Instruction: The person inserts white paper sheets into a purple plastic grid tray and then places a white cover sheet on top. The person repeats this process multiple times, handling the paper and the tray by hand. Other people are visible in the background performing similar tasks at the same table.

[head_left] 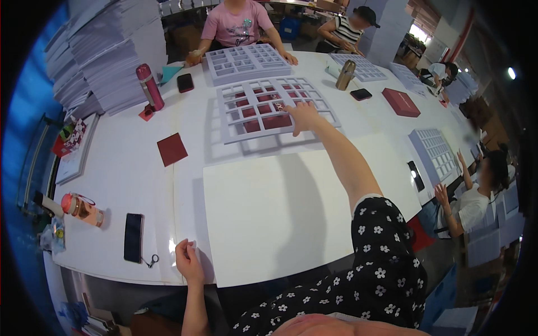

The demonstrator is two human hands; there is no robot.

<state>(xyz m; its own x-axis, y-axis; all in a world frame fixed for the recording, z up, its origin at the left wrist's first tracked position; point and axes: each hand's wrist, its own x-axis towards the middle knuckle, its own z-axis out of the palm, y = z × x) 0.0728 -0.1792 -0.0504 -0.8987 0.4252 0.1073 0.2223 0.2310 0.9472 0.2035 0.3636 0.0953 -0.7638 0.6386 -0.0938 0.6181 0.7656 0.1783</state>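
My right hand, at the end of an outstretched arm, has its fingers hooked on the bars of a white grid sheet with rectangular openings. The sheet is raised off the table and casts a shadow, and dark red pieces with pale print show through its openings. My left hand rests by the table's near edge, fingers loosely bent, with nothing visible in it. Just right of it lies a large blank white board.
Ahead, a co-worker in pink touches a stack of white grids. Around the table stand a pink flask, a gold flask and a bottle. A phone, a red square and a red box lie there too.
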